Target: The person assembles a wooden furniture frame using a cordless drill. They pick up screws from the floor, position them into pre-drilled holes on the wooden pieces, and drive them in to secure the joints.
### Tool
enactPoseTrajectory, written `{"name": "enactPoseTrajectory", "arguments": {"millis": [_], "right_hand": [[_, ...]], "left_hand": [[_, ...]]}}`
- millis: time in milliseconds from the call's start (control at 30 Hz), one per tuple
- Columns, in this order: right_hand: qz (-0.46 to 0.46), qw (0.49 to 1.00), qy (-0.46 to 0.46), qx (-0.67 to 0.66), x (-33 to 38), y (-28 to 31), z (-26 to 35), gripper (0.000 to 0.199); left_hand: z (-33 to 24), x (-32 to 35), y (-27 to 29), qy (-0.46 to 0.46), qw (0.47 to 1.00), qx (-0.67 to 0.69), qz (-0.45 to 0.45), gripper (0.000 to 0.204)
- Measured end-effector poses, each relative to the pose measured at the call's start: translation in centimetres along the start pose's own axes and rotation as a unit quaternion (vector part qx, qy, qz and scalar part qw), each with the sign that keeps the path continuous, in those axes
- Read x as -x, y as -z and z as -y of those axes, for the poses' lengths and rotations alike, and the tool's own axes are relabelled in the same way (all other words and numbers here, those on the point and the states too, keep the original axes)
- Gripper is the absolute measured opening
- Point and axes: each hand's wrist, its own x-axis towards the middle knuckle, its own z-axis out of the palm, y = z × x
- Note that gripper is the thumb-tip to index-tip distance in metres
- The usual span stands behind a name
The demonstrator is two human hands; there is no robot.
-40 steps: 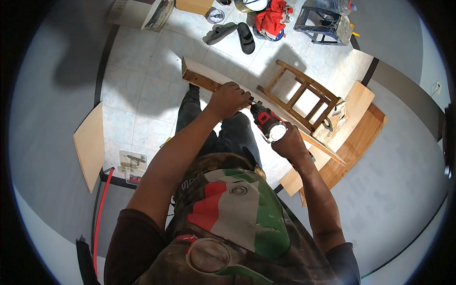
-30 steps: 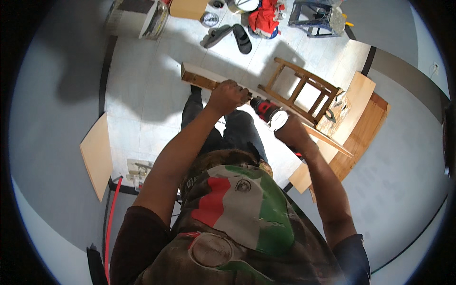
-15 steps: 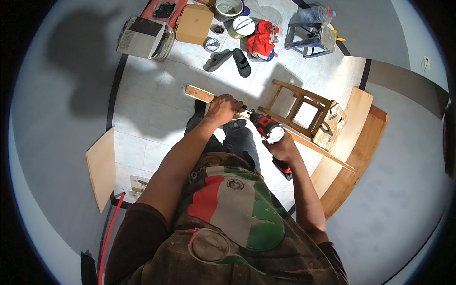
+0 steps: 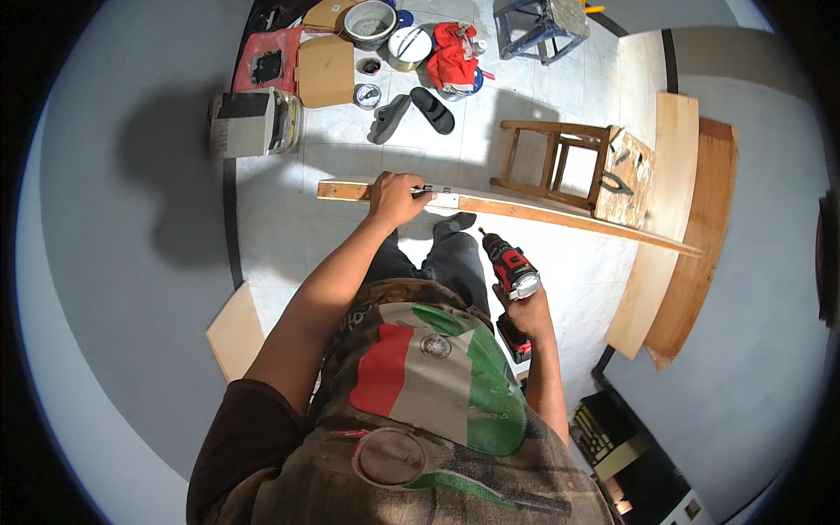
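Note:
Gripped around a long narrow wooden board [image 4: 542,214] near its left end is my left hand [image 4: 396,199]. Small dark metal hardware [image 4: 426,189] shows on the board by my fingertips; its exact kind cannot be told. My right hand [image 4: 528,315] is closed around the handle of a red and black cordless drill [image 4: 509,261]. The drill's bit points up and left, apart from the board and on the near side of it. The board slants away to the right, passing in front of a wooden stool [image 4: 551,157].
Pliers [image 4: 618,183] lie on the stool's top. Wide planks [image 4: 667,245] lean at the right wall. Sandals [image 4: 432,110], a grey bucket [image 4: 369,24], a red cloth [image 4: 452,58], cardboard [image 4: 325,77] and a blue step stool [image 4: 542,28] are farther off. A light panel [image 4: 235,333] leans at left.
The drill has come away from the board, back toward me, with my right hand still on it. The board now lies more level in view, my left hand still gripping it.

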Motion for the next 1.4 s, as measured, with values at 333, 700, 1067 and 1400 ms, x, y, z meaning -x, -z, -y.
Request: {"name": "enactPoseTrajectory", "arguments": {"millis": [333,700,1067,1400], "right_hand": [[0.016,0.998,-0.023,-0.059,-0.3,-2.4,1.5,0.042],[0.070,0.995,0.032,0.065,-9.0,-5.6,5.4,0.046],[0.125,0.979,0.057,0.152,-10.3,-4.5,6.6,0.044],[0.156,0.963,0.094,0.197,-10.8,-3.6,9.3,0.048]], "left_hand": [[2.4,-0.8,2.2,-0.084,0.993,0.014,0.084,0.042],[3.0,0.4,3.6,-0.071,0.974,-0.153,0.152,0.053],[4.2,0.6,3.3,-0.090,0.980,-0.120,0.132,0.039],[4.6,0.8,3.1,-0.068,0.983,-0.113,0.127,0.032]]}}
